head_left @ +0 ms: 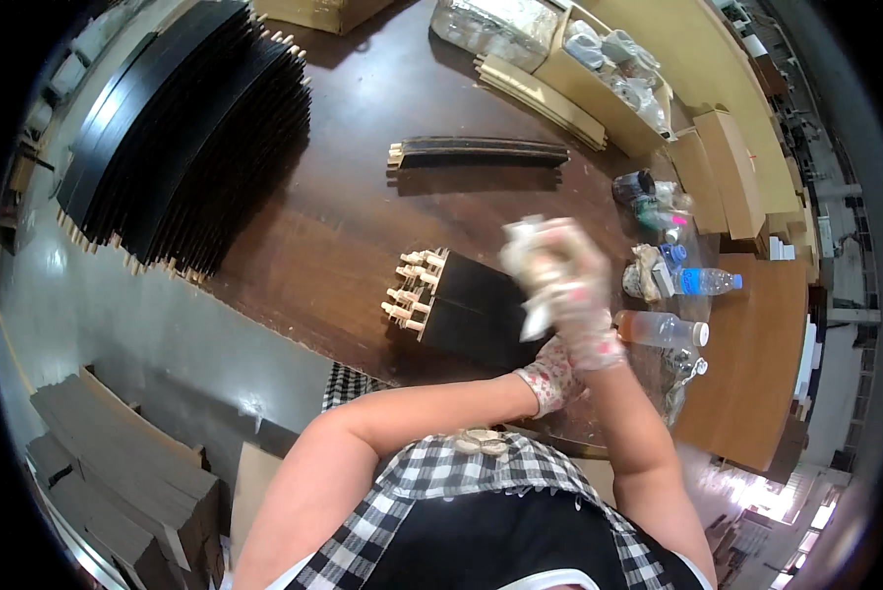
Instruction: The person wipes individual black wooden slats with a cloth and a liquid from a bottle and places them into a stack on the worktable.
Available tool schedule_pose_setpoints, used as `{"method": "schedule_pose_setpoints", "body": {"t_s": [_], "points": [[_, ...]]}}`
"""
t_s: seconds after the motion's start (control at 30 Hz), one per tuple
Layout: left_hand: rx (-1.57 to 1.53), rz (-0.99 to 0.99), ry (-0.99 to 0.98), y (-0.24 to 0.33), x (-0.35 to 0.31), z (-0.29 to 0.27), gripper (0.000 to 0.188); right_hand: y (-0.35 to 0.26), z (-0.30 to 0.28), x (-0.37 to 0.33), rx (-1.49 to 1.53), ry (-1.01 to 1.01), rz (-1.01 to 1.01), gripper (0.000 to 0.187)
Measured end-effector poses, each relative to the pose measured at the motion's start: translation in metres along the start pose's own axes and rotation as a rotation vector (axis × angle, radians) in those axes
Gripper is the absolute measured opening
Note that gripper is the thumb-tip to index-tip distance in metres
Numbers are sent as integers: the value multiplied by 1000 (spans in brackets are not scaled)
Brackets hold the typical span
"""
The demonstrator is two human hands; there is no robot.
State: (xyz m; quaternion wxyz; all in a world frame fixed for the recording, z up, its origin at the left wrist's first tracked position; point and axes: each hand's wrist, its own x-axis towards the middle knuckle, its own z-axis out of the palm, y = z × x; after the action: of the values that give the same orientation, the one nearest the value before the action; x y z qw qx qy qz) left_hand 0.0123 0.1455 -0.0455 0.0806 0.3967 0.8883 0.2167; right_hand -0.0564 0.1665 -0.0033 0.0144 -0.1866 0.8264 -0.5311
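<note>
A small stack of black boards (pixel 476 310) lies on the brown table in front of me, with pale wooden pegs jutting from its left end. My right hand (pixel 574 270), in a floral-patterned glove, is over the right end of the stack and smeared by motion. It grips a crumpled white rag (pixel 525 236), whose edges show on both sides of the fingers. My left hand (pixel 551 382), in a matching glove, is at the near right corner of the boards. The right wrist partly covers it, so its fingers are hidden.
Farther back lie a narrow set of black strips (pixel 486 150) and some pale wooden slats (pixel 545 98). A tall pile of black boards (pixel 185 128) fills the table's left. Bottles (pixel 663 329) and jars (pixel 633 187) line the right side, near an open carton (pixel 613 84).
</note>
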Motion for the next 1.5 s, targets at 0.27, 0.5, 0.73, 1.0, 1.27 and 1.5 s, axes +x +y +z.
{"method": "schedule_pose_setpoints", "body": {"t_s": [0.27, 0.5, 0.73, 1.0, 1.27, 1.5], "points": [[20, -132, 489, -50, -86, -54, 65, 15, -74, -63, -145, 473, 176, 6], [129, -323, 365, -101, -113, -52, 54, 6, 57, -61, -877, 201, -266, 14], [163, -273, 390, -100, -113, -54, 47, 72, -106, -155, -1115, 501, 191, 8], [174, -256, 371, -108, -114, -49, 50, 71, -71, -129, -1190, 383, -107, 8], [202, 12, 268, -74, -128, -71, 79, 70, -139, -179, -391, 281, 337, 34], [301, 33, 77, -76, -122, -73, 61, 81, -139, -160, -723, 93, 61, 29]]}}
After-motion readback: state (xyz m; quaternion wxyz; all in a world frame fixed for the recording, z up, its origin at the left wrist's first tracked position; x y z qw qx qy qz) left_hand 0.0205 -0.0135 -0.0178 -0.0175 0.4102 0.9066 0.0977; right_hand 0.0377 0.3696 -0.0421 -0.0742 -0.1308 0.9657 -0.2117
